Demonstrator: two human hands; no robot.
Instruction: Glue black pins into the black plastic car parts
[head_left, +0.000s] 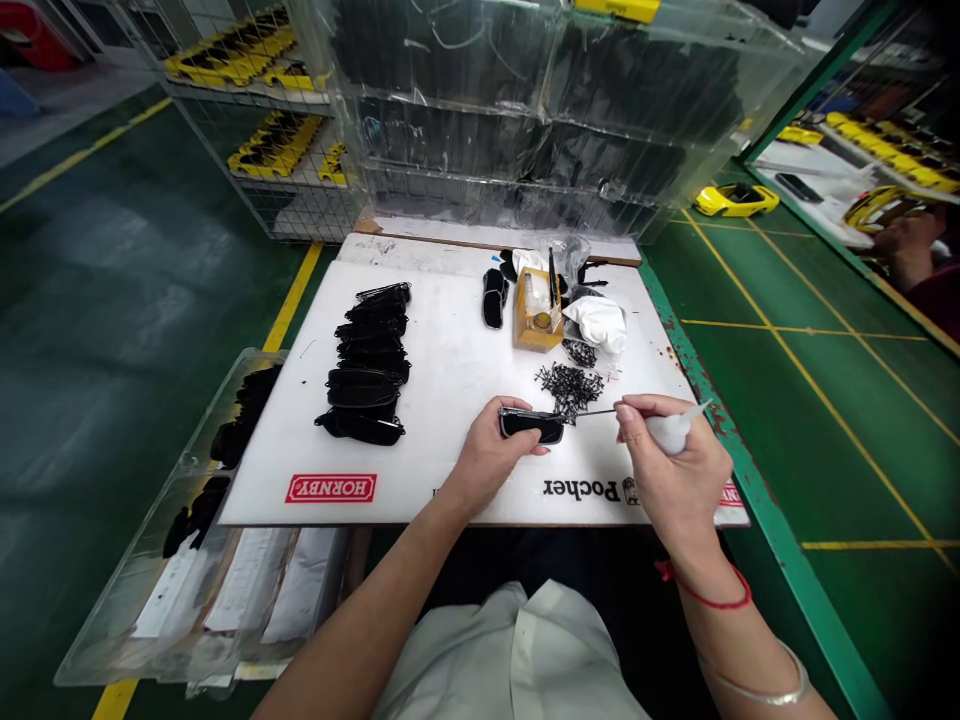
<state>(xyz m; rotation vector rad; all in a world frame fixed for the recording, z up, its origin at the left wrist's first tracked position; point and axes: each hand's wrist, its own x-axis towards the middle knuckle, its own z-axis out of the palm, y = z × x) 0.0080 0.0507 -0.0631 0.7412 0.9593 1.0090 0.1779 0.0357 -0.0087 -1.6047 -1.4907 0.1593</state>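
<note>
My left hand [491, 450] is closed around a small black plastic part [531, 424] and holds it just above the white work board [442, 400]. My right hand [671, 465] grips a thin tool [667, 428] with a white handle. Its fine metal tip points left and reaches the part's right end. A heap of tiny black pieces [568, 383] lies just beyond the two hands.
Black parts are stacked in a column [369, 365] on the board's left. A yellow box [537, 310], a white cloth [600, 322] and plastic bags stand at the back. A clear tray [187, 520] with more black parts hangs off the left. Yellow model cars [735, 200] sit right.
</note>
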